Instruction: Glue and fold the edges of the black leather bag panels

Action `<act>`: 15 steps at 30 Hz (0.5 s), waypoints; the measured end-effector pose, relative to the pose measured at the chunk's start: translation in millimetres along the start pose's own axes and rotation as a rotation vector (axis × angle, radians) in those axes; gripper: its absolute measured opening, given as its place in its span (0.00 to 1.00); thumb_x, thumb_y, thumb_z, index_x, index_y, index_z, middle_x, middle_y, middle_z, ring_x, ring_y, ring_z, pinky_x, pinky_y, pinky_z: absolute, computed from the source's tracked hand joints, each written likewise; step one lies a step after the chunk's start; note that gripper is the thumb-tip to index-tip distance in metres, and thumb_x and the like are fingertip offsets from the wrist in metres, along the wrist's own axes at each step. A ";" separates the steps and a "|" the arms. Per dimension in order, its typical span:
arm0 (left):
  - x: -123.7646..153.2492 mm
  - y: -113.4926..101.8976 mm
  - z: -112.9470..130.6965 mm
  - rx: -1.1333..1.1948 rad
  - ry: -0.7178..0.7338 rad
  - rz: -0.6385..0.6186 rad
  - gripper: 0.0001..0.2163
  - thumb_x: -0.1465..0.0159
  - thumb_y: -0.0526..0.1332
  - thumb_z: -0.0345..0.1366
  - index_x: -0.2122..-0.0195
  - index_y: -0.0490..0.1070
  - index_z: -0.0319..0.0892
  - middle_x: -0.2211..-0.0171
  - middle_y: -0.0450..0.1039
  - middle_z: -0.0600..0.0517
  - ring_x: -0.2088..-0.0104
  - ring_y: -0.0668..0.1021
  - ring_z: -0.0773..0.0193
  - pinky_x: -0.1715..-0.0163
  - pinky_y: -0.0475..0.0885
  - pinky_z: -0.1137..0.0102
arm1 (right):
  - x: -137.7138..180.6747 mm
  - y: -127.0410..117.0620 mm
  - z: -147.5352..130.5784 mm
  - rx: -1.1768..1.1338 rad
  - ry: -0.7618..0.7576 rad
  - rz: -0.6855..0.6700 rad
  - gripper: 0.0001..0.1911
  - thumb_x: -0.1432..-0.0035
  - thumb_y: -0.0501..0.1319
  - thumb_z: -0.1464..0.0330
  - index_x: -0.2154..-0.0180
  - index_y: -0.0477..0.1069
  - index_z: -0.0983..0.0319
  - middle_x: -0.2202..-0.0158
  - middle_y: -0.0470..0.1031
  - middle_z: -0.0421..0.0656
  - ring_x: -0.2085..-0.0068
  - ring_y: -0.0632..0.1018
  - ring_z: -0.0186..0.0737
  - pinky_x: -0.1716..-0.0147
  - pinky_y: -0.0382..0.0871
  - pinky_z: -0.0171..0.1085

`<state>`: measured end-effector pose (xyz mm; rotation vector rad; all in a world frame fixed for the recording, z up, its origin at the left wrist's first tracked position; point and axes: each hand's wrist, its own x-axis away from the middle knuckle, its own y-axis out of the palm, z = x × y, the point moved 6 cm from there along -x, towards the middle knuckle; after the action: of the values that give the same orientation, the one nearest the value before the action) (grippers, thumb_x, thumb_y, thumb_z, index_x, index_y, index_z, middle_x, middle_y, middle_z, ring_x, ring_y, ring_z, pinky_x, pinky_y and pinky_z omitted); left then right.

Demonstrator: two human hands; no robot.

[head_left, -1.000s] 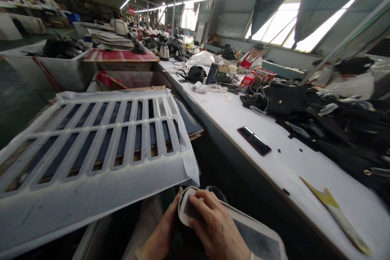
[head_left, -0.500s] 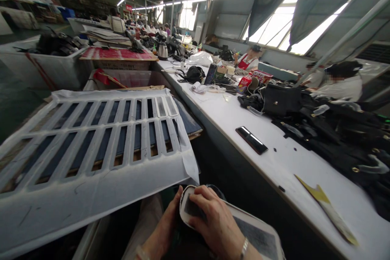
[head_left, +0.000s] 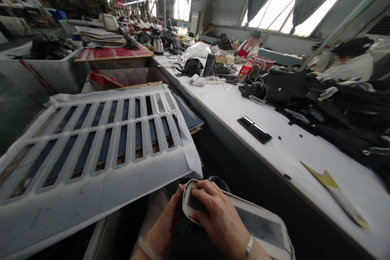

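Across my lap lies a long panel (head_left: 258,223) with rounded ends, a cream border and a dark grey middle; its exact kind I cannot tell. My left hand (head_left: 166,221) grips the panel's near-left end, thumb along the rim and the other fingers hidden below. Over the same end, my right hand (head_left: 217,211) curls its fingers onto the top face, touching the grey strip and the border. Left of my hands is a white sheet (head_left: 100,197) with two rows of long cut-out slots. Two narrow cream-edged strips (head_left: 164,102) lie at its far right corner.
A long white table (head_left: 231,109) runs along my right, bearing a phone (head_left: 254,129), a yellow-and-white pointed piece (head_left: 333,193) and a heap of black bags (head_left: 344,118). Plastic bins (head_left: 51,73) stand at the far left. Co-workers (head_left: 248,46) sit across the table.
The camera view has tilted and shifted slightly. Both hands stay at the same end of the panel, with only slight movement of the fingers.
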<state>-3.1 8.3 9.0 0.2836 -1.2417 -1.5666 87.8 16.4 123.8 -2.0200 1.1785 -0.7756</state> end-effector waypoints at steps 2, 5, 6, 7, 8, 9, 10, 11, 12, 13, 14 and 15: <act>2.0 -8.1 3.1 -0.070 0.040 0.013 0.27 0.50 0.72 0.54 0.55 0.80 0.39 0.52 0.79 0.46 0.40 0.70 0.47 0.38 0.63 0.64 | 0.6 0.9 1.0 -0.002 -0.005 -0.007 0.16 0.48 0.61 0.80 0.58 0.76 0.59 0.52 0.74 0.42 0.52 0.72 0.46 0.49 0.67 0.44; 3.3 -18.8 5.9 -0.142 0.065 0.021 0.24 0.44 0.70 0.51 0.51 0.79 0.40 0.49 0.78 0.46 0.39 0.70 0.50 0.37 0.61 0.66 | 0.4 1.7 2.4 -0.006 -0.022 -0.019 0.16 0.47 0.61 0.79 0.57 0.75 0.58 0.50 0.73 0.41 0.51 0.71 0.46 0.48 0.66 0.44; 3.3 -20.3 6.4 -0.147 0.059 0.019 0.24 0.43 0.70 0.50 0.50 0.78 0.41 0.48 0.77 0.46 0.39 0.70 0.50 0.37 0.61 0.65 | 0.0 1.9 3.1 -0.010 -0.026 -0.021 0.16 0.46 0.61 0.79 0.58 0.75 0.58 0.51 0.73 0.41 0.51 0.71 0.46 0.48 0.66 0.44; 3.0 -20.6 6.9 -0.149 0.047 0.014 0.24 0.42 0.69 0.50 0.49 0.77 0.41 0.47 0.77 0.46 0.40 0.70 0.50 0.37 0.61 0.63 | -0.6 2.0 3.8 -0.016 -0.027 -0.020 0.16 0.46 0.61 0.79 0.58 0.75 0.58 0.51 0.73 0.41 0.51 0.71 0.46 0.48 0.66 0.44; 2.6 -20.0 7.7 -0.154 0.040 0.003 0.24 0.41 0.68 0.50 0.48 0.77 0.41 0.47 0.76 0.46 0.40 0.70 0.49 0.37 0.61 0.62 | -1.1 2.3 4.5 -0.022 -0.027 -0.020 0.15 0.46 0.61 0.79 0.58 0.75 0.58 0.51 0.73 0.41 0.51 0.71 0.45 0.49 0.66 0.43; 1.9 -18.8 8.6 -0.162 0.035 -0.009 0.24 0.40 0.67 0.50 0.48 0.76 0.41 0.48 0.77 0.47 0.40 0.70 0.49 0.37 0.61 0.62 | -1.4 2.5 5.2 -0.027 -0.025 -0.018 0.15 0.46 0.60 0.79 0.58 0.75 0.58 0.51 0.73 0.41 0.51 0.71 0.45 0.49 0.66 0.43; 1.1 -17.8 9.5 -0.171 0.031 -0.021 0.23 0.39 0.67 0.50 0.48 0.76 0.41 0.49 0.77 0.47 0.40 0.70 0.50 0.37 0.60 0.62 | -1.5 2.7 5.7 -0.031 -0.023 -0.016 0.15 0.46 0.60 0.79 0.58 0.75 0.58 0.51 0.73 0.41 0.51 0.71 0.45 0.49 0.66 0.43; 0.1 -17.1 10.3 -0.181 0.029 -0.033 0.22 0.39 0.66 0.49 0.48 0.77 0.41 0.50 0.78 0.47 0.41 0.71 0.50 0.37 0.59 0.62 | -1.4 2.8 6.0 -0.035 -0.021 -0.011 0.15 0.46 0.60 0.79 0.58 0.75 0.58 0.51 0.73 0.40 0.51 0.71 0.45 0.48 0.66 0.43; -1.0 -17.0 10.9 -0.192 0.029 -0.043 0.21 0.39 0.66 0.49 0.49 0.77 0.41 0.51 0.78 0.47 0.41 0.71 0.50 0.37 0.59 0.62 | -1.2 2.9 6.1 -0.040 -0.018 -0.008 0.15 0.46 0.60 0.79 0.58 0.74 0.58 0.50 0.73 0.40 0.50 0.70 0.46 0.47 0.66 0.44; -2.1 -17.4 11.4 -0.203 0.030 -0.052 0.21 0.39 0.67 0.49 0.50 0.77 0.41 0.52 0.79 0.47 0.42 0.71 0.50 0.37 0.58 0.62 | -0.8 3.0 6.3 -0.046 -0.015 -0.005 0.16 0.46 0.59 0.80 0.58 0.74 0.59 0.49 0.73 0.40 0.49 0.70 0.46 0.46 0.65 0.44; -3.1 -18.3 11.7 -0.213 0.030 -0.061 0.22 0.40 0.67 0.49 0.49 0.77 0.41 0.53 0.79 0.47 0.42 0.72 0.50 0.37 0.57 0.62 | -0.4 2.9 6.5 -0.055 -0.012 0.001 0.17 0.46 0.59 0.80 0.57 0.74 0.59 0.48 0.73 0.40 0.48 0.70 0.46 0.45 0.64 0.44; -4.0 -19.4 11.9 -0.221 0.030 -0.068 0.22 0.40 0.68 0.49 0.49 0.77 0.41 0.54 0.79 0.47 0.43 0.72 0.51 0.36 0.57 0.61 | -0.1 2.8 6.9 -0.065 -0.008 0.008 0.18 0.46 0.59 0.80 0.56 0.73 0.59 0.47 0.73 0.40 0.48 0.69 0.46 0.44 0.63 0.44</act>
<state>-21.0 16.0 -3.2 0.2078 -1.0339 -1.7348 91.5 17.1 117.4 -2.0681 1.2214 -0.7337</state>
